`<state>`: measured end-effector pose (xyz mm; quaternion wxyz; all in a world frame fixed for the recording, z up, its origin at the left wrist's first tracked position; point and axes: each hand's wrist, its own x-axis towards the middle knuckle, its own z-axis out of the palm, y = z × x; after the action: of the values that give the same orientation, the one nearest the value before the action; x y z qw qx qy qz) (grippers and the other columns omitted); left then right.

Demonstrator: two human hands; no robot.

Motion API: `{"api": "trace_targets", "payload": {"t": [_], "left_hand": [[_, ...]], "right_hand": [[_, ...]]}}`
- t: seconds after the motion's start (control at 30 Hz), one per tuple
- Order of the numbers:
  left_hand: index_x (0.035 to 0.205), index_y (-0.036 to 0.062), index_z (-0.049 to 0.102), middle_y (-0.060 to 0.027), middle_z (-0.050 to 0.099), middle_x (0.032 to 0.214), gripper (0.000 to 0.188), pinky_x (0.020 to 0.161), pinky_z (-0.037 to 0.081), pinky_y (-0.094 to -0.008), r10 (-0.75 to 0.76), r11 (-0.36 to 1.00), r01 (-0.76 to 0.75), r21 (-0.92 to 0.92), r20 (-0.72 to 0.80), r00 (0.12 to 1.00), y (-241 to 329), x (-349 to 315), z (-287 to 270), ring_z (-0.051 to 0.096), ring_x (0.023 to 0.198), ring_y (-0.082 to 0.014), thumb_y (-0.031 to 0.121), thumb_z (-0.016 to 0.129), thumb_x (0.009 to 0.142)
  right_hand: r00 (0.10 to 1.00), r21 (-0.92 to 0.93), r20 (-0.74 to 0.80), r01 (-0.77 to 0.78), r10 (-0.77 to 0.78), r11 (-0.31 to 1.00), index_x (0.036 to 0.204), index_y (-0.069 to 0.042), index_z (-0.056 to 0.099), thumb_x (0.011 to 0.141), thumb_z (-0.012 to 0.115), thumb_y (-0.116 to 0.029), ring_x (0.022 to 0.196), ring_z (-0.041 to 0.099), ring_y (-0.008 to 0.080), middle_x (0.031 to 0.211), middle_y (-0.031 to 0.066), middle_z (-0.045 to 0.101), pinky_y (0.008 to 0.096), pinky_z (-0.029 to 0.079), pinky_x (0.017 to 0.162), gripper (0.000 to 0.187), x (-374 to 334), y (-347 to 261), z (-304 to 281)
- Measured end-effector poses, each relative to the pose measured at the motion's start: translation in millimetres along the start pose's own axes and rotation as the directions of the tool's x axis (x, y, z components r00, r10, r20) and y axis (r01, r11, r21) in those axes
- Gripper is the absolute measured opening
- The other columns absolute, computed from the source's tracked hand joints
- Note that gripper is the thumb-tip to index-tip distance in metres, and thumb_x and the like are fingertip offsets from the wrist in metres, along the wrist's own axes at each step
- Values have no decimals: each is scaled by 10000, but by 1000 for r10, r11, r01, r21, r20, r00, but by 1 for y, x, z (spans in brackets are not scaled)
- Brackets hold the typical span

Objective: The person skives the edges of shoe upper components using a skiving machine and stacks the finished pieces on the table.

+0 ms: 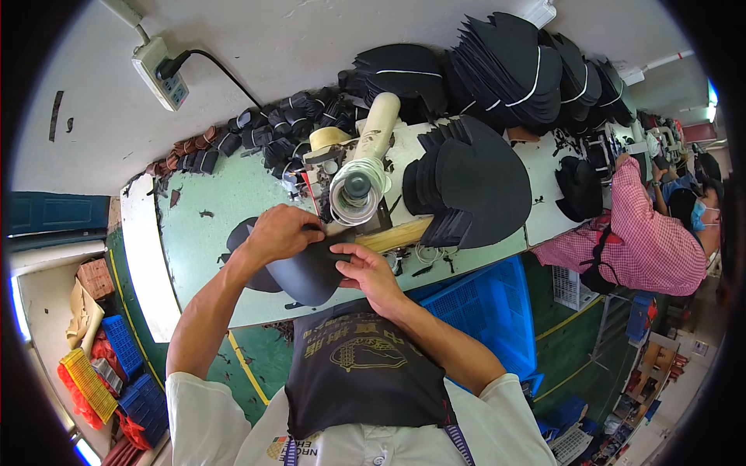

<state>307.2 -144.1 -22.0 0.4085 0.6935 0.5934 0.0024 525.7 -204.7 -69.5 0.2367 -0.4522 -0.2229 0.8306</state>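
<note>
A smooth black cut piece of sheet material [307,273] is bent over the near edge of the green table, in front of a cream machine [378,128]. My left hand [280,235] has its fingers closed on the piece's far edge, close to the machine. On the right, my right hand [373,278] grips the piece's side, thumb and forefinger bent around the edge. Another dark piece [247,268] lies partly under it on the left. The machine's working point is mostly hidden. Right of the machine stands a fanned stack of black cut pieces [482,182].
Strapped black bundles [509,74] line the wall, with small dark rolls [291,116] at the back left. A blue crate [486,307] stands below the table on my right. Further right, a person in a checked pink shirt [657,241] works. A socket box [161,74] hangs on the wall.
</note>
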Motion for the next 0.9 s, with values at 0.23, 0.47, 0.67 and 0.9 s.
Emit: {"api": "trace_targets", "payload": {"t": [0.23,0.47,0.67,0.9], "left_hand": [[851,69,708,-134,717,783,168,612,560,-483,112,989,-44,145,-508,854,38,0,82,705,686,-357,229,706,902],[1047,100,743,-101,756,906,198,721,558,-416,120,950,-215,-228,-372,920,44,-23,49,724,781,-313,247,740,915],[1103,18,726,-50,720,959,232,788,521,-292,-105,791,193,-581,182,978,-10,-47,59,649,871,-106,170,749,929],[1109,1,736,-66,715,753,242,631,525,-280,-189,667,112,-736,-23,982,-11,-26,77,688,678,-86,184,701,954]], "right_hand": [[817,-748,-50,351,-575,564,1453,-84,458,877,748,-89,1119,671,282,1249,179,675,415,521,936,645,-10,-22,-32],[994,-113,74,-69,78,991,1277,14,650,844,789,-39,1025,670,151,1141,87,723,309,537,901,458,-22,-53,-50],[983,-442,-51,136,-176,887,1047,15,764,879,721,-23,879,709,145,991,75,764,276,532,825,177,-45,-71,-40],[794,-778,321,532,-516,335,1000,-37,785,735,709,103,980,739,270,1090,137,762,320,558,875,310,-58,-93,-54]]}}
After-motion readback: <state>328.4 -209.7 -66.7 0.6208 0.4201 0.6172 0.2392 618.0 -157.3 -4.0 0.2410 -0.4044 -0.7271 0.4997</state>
